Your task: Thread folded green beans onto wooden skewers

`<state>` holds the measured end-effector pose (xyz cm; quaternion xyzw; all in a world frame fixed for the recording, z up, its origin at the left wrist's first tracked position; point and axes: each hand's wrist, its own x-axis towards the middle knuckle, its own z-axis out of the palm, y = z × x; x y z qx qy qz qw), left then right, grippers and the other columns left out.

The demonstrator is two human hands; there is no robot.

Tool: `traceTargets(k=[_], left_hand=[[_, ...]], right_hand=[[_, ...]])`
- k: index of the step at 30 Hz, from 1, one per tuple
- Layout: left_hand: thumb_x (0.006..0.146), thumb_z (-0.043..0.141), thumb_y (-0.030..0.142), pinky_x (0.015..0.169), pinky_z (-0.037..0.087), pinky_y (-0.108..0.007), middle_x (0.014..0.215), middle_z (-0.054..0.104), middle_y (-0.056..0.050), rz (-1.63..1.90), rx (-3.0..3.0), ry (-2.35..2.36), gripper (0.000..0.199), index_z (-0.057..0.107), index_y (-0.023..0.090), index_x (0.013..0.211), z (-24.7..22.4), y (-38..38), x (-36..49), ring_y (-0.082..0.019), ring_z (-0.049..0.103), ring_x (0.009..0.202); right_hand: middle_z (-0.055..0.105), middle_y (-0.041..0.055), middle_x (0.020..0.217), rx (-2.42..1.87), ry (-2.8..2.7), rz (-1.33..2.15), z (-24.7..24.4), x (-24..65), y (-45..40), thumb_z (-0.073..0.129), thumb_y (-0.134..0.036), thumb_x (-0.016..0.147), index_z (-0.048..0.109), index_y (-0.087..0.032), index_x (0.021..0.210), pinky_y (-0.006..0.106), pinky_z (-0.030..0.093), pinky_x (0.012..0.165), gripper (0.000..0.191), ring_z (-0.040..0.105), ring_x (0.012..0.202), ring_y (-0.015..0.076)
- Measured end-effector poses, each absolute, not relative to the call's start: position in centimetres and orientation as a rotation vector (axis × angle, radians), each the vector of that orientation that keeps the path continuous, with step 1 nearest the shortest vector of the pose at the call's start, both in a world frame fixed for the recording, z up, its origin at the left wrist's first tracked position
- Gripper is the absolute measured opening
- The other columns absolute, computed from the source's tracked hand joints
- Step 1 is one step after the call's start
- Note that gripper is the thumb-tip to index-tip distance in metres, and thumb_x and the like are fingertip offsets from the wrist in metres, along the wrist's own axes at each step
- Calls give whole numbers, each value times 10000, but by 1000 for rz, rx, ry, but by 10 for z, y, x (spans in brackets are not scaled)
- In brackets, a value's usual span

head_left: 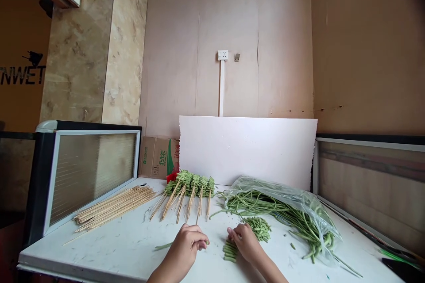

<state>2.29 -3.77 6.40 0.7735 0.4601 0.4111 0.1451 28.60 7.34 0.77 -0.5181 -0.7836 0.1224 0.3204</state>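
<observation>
A green long bean (162, 246) is gripped in my left hand (189, 244); its tail sticks out to the left and a short end shows at the fingertips. My right hand (245, 239) has its fingers curled and pressed together, and whatever they pinch is hidden. Beneath and beside it lies a small row of cut bean pieces (230, 251), partly covered by the hand. Just behind the right hand is a heap of short cut beans (259, 228).
Bean skewers (194, 183) are stacked at the back, sticks toward me. Loose bamboo sticks (114, 205) lie left. A plastic bag (275, 188) of whole long beans (265, 203) spreads at right. A white foam board (247, 152) and cardboard box (156, 157) stand behind the table (109, 252).
</observation>
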Motion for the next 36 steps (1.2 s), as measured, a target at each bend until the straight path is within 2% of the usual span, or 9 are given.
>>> traceTargets(k=[3, 6, 12, 16, 19, 22, 26, 31, 36], left_hand=[[886, 566, 67, 829, 455, -318, 861, 764, -57, 1187, 2228, 1327, 321, 841, 232, 883, 65, -36, 22, -226, 616, 892], [892, 622, 120, 855, 464, -333, 878, 774, -61, 1213, 2209, 1342, 257, 850, 238, 898, 65, -36, 21, -234, 627, 904], [861, 712, 173, 879, 484, -350, 917, 785, -61, 1222, 2204, 1334, 180, 856, 256, 930, 60, -36, 24, -241, 651, 928], [843, 741, 134, 879, 484, -341, 918, 780, -44, 1225, 2186, 1318, 191, 854, 269, 916, 58, -36, 26, -232, 657, 929], [813, 759, 89, 872, 482, -336, 922, 781, -35, 1238, 2175, 1326, 218, 848, 262, 911, 60, -37, 28, -234, 652, 931], [790, 743, 31, 884, 476, -340, 895, 782, -27, 1257, 2179, 1354, 351, 826, 260, 1042, 64, -40, 31, -236, 648, 918], [814, 699, 6, 892, 475, -340, 880, 789, -18, 1260, 2222, 1341, 483, 775, 282, 1203, 64, -42, 35, -238, 650, 922], [764, 739, -14, 888, 501, -322, 882, 785, -16, 1324, 2204, 1328, 503, 759, 257, 1187, 55, -36, 35, -238, 665, 955], [821, 715, 31, 913, 519, -333, 826, 780, -18, 1396, 2196, 1306, 472, 718, 242, 1243, 46, -32, 38, -228, 690, 908]], right_hand=[[748, 138, 844, -1325, -2041, 486, 13, 289, 73, 331, -609, 1040, 799, -162, 827, 358, 446, 829, 681, 653, 874, 277], [749, 125, 791, -1285, -2027, 627, 18, 289, 70, 305, -686, 1028, 796, -146, 860, 336, 450, 749, 749, 666, 745, 245], [748, 117, 775, -1163, -2048, 601, 23, 282, 59, 282, -711, 1029, 798, -162, 873, 369, 461, 787, 770, 668, 765, 256], [747, 122, 848, -1133, -2057, 462, 30, 280, 57, 303, -747, 1006, 778, -181, 890, 418, 471, 866, 748, 662, 897, 296], [752, 115, 923, -1040, -2047, 473, 48, 271, 44, 384, -739, 995, 768, -193, 917, 403, 482, 871, 672, 661, 950, 290], [758, 97, 938, -903, -2101, 635, 70, 255, 17, 528, -689, 972, 776, -203, 910, 337, 484, 764, 549, 676, 920, 261], [751, 80, 918, -790, -2121, 637, 83, 236, -12, 690, -632, 902, 778, -213, 898, 320, 487, 772, 427, 666, 905, 242], [714, 75, 854, -847, -2053, 491, 76, 233, -7, 670, -586, 932, 746, -207, 821, 339, 480, 781, 403, 636, 838, 234], [718, 75, 891, -864, -2070, 489, 79, 238, -6, 661, -610, 928, 731, -213, 865, 341, 467, 760, 409, 635, 856, 240]])
